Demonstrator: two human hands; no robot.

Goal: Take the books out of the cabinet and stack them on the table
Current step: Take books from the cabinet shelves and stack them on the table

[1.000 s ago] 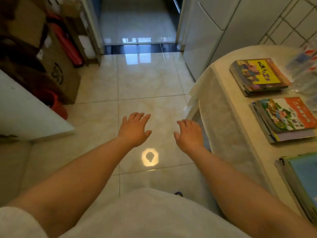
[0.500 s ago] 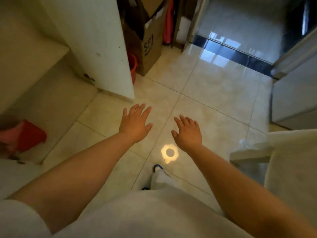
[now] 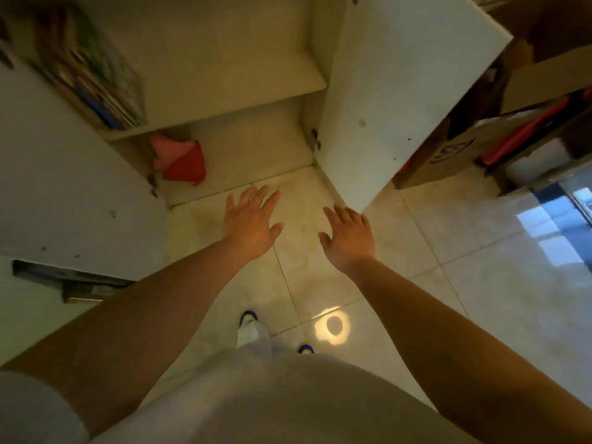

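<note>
An open white cabinet (image 3: pixel 224 91) stands ahead of me with both doors swung out. A blurred row of thin colourful books (image 3: pixel 93 75) leans on the left end of its shelf. My left hand (image 3: pixel 251 221) hovers over the floor just in front of the cabinet's base, fingers spread and holding nothing. My right hand (image 3: pixel 347 238) is beside it, also open and empty, close to the bottom corner of the right door (image 3: pixel 394 91). The table is out of view.
A red and pink item (image 3: pixel 181 161) lies in the cabinet's bottom compartment. The left door (image 3: pixel 64 187) stands open at my left. Cardboard boxes (image 3: pixel 455 149) with red things sit behind the right door. Tiled floor (image 3: pixel 480 299) extends to the right.
My view has swung left from the table with its book stacks to the open cabinet. Both hands stay outstretched and empty, now closer to the cabinet's base.
</note>
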